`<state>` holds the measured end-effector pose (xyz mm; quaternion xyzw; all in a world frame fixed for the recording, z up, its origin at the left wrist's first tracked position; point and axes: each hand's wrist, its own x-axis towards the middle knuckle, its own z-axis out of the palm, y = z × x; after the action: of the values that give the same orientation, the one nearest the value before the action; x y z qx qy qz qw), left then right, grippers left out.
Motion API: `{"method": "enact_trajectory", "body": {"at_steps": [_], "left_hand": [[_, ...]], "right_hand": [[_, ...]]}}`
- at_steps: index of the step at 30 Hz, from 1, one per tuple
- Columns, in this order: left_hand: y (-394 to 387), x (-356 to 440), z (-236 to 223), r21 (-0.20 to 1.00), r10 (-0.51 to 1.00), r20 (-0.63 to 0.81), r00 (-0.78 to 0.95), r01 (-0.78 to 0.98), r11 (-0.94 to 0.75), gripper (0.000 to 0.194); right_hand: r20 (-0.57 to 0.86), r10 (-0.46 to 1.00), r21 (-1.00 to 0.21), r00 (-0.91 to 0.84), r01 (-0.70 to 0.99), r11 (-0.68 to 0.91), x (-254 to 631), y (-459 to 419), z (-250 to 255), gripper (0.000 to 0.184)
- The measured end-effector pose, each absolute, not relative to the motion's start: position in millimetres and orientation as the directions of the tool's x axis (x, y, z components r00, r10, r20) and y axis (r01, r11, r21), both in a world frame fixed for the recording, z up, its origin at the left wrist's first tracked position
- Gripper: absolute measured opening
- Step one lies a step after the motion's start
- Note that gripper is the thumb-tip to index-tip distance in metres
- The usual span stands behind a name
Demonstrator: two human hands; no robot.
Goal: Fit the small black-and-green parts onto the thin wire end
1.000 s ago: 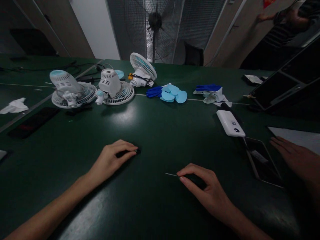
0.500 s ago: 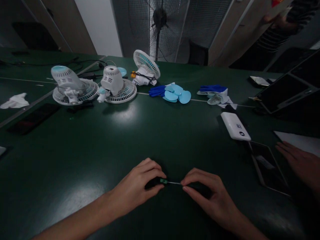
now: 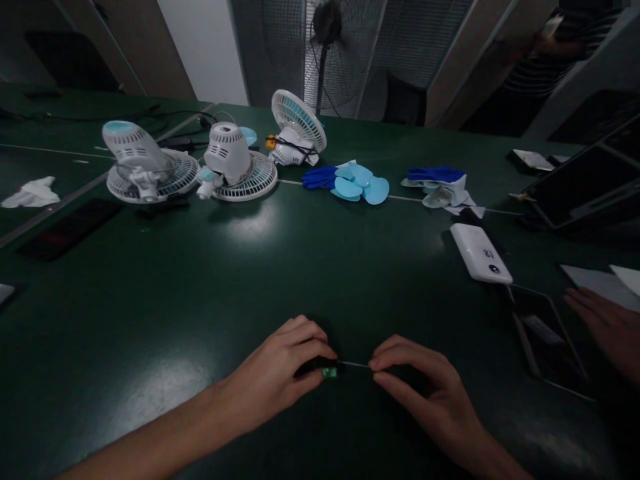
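My left hand (image 3: pixel 295 357) is closed, with its thumb and fingertips at a small green circuit board (image 3: pixel 330 373). A thin, pale, wire-like strand (image 3: pixel 354 364) runs from beside that board across to my right hand (image 3: pixel 417 377). The right thumb and forefinger pinch the strand's far end. Both hands are low over the dark green table (image 3: pixel 280 267), a short gap apart. What the strand joins to at the left fingertips is too dark to make out.
Partly dismantled white fans (image 3: pixel 227 157) stand at the back left. Blue fan blades (image 3: pixel 361 183) and blue-and-white gloves (image 3: pixel 435 177) lie further right. A white power bank (image 3: pixel 481 253) and a phone (image 3: pixel 547 340) are right of me, near another person's hand (image 3: pixel 607 333).
The green board has turned and sits slightly lower, at my left thumb tip. My right hand has moved slightly right, and more of the strand shows. The whole view has shifted a little.
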<state>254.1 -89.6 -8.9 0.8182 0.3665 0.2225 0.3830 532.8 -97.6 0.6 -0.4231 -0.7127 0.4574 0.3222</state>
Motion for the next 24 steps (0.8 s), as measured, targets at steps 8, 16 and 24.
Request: {"method": "enact_trajectory", "body": {"at_steps": [8,16,24], "left_hand": [[-93.0,255.4,-8.1,0.731,0.775,0.093,0.626,0.485,-0.48,0.021],[-115.3,259.9,1.7,0.501,0.461,0.348,0.816,0.254,-0.827,0.021],[-67.7,181.5,-7.0,0.274,0.589,0.27,0.761,0.526,-0.805,0.027]], "right_hand": [[0.083,0.925,-0.918,-0.371,0.334,0.216,536.4,-97.6,2.2,0.009],[0.088,0.939,-0.925,-0.332,0.322,0.201,538.9,-98.0,-2.0,0.008],[0.022,0.944,-0.925,-0.328,0.352,0.144,542.9,-98.4,-2.8,0.008]]}}
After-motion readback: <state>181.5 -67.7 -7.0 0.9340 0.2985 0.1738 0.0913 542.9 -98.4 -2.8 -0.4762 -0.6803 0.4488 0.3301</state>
